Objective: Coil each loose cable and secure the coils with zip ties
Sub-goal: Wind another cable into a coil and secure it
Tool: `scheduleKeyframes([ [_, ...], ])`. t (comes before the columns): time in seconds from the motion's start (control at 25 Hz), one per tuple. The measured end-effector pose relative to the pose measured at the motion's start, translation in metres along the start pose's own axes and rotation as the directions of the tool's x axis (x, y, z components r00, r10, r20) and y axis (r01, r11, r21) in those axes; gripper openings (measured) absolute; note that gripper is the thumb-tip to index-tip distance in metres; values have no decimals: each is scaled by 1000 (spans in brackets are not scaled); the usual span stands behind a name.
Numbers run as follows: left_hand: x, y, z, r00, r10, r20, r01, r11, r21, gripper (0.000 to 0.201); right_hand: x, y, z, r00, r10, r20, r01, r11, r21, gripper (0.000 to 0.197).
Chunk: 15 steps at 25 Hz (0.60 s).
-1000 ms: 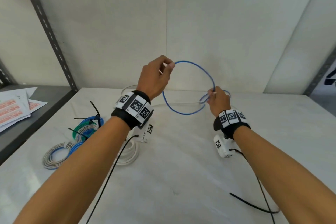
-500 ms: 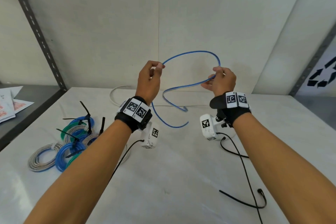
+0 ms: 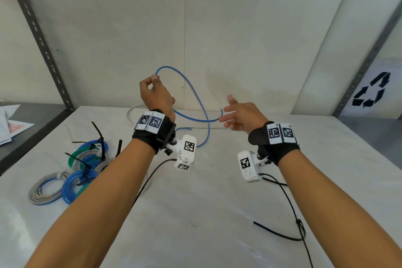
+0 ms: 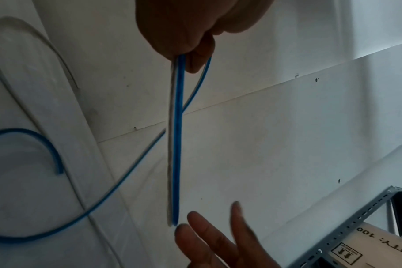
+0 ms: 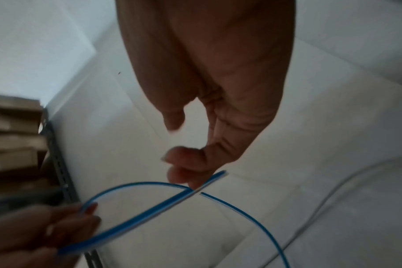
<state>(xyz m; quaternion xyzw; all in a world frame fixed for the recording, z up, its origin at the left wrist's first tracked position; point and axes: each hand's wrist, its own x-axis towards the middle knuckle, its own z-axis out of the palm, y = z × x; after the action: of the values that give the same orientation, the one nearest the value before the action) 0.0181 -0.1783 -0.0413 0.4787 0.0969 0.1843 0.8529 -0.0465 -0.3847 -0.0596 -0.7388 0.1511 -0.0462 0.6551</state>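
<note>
Head view: right hand has let go, fingers spread; left hand alone pinches the blue cable, so the loop springs loose.

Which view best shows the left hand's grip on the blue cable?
Left wrist: the left hand pinches the blue cable close up. The head view shows the pinch small; the right wrist view shows it blurred at the frame's edge.

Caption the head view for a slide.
Left hand pinches a blue cable loop aloft; open right hand reaches for it above the white table.
</note>
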Motion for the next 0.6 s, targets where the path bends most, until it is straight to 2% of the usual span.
scheduleKeyframes([
  [0.08, -2, -1, 1, 1000, 4, -10, -5, 1000, -26, 18, -2, 6, 5, 999, -27, -19, 27, 999, -31, 33],
  [0.16, -6, 0, 0, 1000, 8, -10, -8, 998, -55, 18, -2, 13, 12, 996, -35, -81, 27, 994, -103, 31],
  [0.28, -7, -2, 1, 1000, -2, 25, 3, 999, -43, 14, -3, 16, 21, 994, -58, -93, 67, 993, 101, 17],
  [0.36, -10, -3, 0, 994, -45, 103, 45, 999, -1, 20, -1, 13, 23, 983, -95, -157, 130, 965, 230, 23],
  [0.48, -14, -13, -9, 934, -190, 302, 143, 975, 173, 45, 5, 11, 20, 950, -152, -272, 230, 931, 284, 30],
  [0.52, -16, -17, -14, 912, -233, 337, 158, 959, 237, 44, 7, 12, 21, 938, -163, -306, 257, 919, 298, 32],
  [0.6, -18, -26, -24, 871, -316, 376, 233, 940, 249, 31, 7, 14, 23, 923, -169, -347, 290, 897, 335, 34],
])
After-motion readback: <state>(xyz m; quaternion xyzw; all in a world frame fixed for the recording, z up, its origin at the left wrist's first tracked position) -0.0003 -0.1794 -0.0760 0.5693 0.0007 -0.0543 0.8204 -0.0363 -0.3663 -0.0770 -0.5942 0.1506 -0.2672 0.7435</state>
